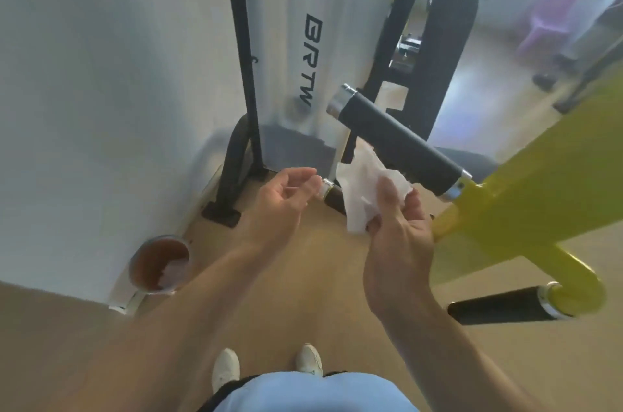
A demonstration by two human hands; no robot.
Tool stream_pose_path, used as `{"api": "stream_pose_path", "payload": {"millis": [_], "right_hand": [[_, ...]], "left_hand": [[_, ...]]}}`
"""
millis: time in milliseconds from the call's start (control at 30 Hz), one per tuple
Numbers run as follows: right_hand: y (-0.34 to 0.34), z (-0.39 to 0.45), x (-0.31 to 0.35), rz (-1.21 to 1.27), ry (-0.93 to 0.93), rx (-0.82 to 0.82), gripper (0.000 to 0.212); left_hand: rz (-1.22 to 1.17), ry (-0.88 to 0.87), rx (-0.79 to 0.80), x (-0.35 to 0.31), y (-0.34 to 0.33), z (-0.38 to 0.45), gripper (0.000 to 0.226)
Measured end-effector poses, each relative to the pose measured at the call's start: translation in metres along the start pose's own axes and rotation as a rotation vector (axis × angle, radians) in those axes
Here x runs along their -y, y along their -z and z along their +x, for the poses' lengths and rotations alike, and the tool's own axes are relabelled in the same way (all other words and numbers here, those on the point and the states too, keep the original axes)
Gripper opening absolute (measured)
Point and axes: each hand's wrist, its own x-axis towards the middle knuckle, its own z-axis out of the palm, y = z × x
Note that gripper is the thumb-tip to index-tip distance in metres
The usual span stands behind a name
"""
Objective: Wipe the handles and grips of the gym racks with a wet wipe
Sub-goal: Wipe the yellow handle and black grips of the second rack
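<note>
The black foam grip (397, 141) lies just above and beyond the right hand (397, 229), its long axis running from the chrome cap at upper left down to the yellow frame (526, 209) at right. That hand pinches a crumpled white wet wipe (362, 189), near the grip's underside; contact cannot be told. The left hand (286, 202) hangs loosely curled, holding nothing, farther off.

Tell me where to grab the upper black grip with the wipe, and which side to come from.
Wrap the wet wipe, held in the right hand, round the middle of the upper black grip, coming from below and the near side. It is a bare cylinder slanting down toward the yellow frame, with the wipe already just beneath it. The left hand is free, probably able to steady.
</note>
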Motion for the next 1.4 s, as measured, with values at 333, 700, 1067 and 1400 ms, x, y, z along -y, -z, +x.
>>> {"api": "stream_pose_path", "payload": {"millis": [333, 700, 1067, 1400], "right_hand": [[-0.008, -0.006, -0.035, -1.534, 0.601, 0.141, 0.033], [-0.032, 0.025, -0.001, -1.924, 0.322, 0.35, 0.035], [-0.003, 0.012, -0.002, -2.168, 0.342, 0.201, 0.027], [0.015, 0.003, 0.014, -2.697, 0.241, 0.139, 0.031]], "left_hand": [[-0.05, -0.163, 0.256, -0.009, 0.014, 0.017, 0.02], [0.032, -0.217, 0.429, -0.009, 0.022, 0.03, 0.015], [0.062, -0.216, 0.382, -0.015, 0.007, 0.022, 0.012], [0.075, -0.215, 0.357, -0.016, 0.005, 0.019, 0.012]]}}
